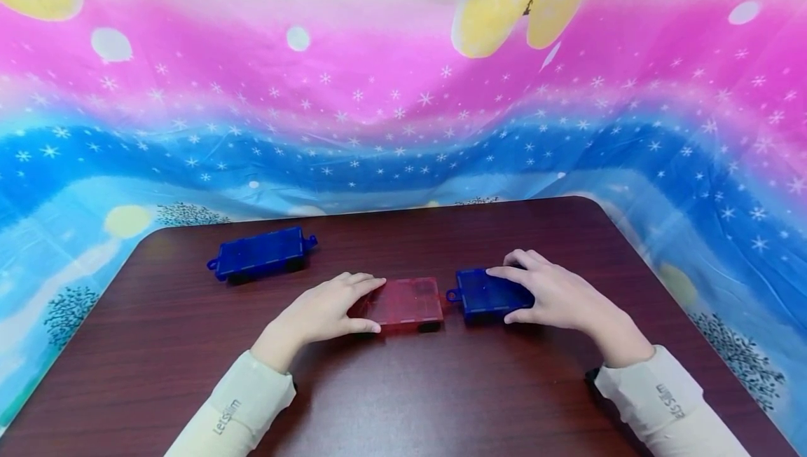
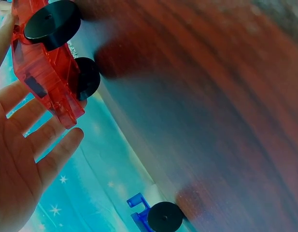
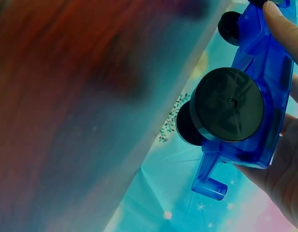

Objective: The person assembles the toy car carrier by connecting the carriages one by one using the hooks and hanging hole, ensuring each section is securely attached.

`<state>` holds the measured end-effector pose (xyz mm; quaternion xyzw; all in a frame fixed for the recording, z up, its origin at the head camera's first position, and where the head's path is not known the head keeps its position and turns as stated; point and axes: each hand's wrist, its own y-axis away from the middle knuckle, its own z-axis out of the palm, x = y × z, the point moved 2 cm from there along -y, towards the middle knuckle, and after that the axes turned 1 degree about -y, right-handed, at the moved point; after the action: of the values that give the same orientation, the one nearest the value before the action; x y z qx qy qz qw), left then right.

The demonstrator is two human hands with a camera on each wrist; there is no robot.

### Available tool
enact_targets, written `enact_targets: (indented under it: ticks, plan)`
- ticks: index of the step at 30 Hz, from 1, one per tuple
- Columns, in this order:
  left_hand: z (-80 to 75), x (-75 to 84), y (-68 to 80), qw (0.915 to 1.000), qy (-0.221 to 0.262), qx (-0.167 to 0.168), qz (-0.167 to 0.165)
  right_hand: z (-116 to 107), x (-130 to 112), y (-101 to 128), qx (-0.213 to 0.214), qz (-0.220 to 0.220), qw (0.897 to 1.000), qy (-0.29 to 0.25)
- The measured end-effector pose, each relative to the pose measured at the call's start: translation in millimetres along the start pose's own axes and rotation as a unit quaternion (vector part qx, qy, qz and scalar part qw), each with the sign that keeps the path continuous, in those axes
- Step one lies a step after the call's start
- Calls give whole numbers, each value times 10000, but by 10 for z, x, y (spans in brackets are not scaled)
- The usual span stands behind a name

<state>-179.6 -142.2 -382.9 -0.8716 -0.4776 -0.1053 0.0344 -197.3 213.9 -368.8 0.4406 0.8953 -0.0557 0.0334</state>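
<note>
On the table, my left hand [image 1: 328,306] grips the left end of a translucent red toy car base [image 1: 411,303], thumb on the near side and fingers on the far side. Its black wheels [image 2: 53,24] show in the left wrist view. To the right, my right hand [image 1: 555,292] holds a blue toy car base [image 1: 488,294] the same way, covering its right end. The blue base's loop [image 1: 452,295] is close beside the red base's right-end coupling. In the right wrist view, a bent blue hook [image 3: 209,186] extends beyond a black wheel [image 3: 229,104].
A second blue toy car base [image 1: 260,254] stands at the back left of the dark wooden table [image 1: 403,387], couplings at both ends. Behind the table's far edge hangs a colourful patterned cloth [image 1: 378,113], which also runs down both sides.
</note>
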Motion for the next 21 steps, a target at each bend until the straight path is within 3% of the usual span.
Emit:
enact_targets:
  ticks: [21]
  plan:
    - [3,-13,29,9999,-44,72,132,18,-2,-4,-363,156,9987,-316]
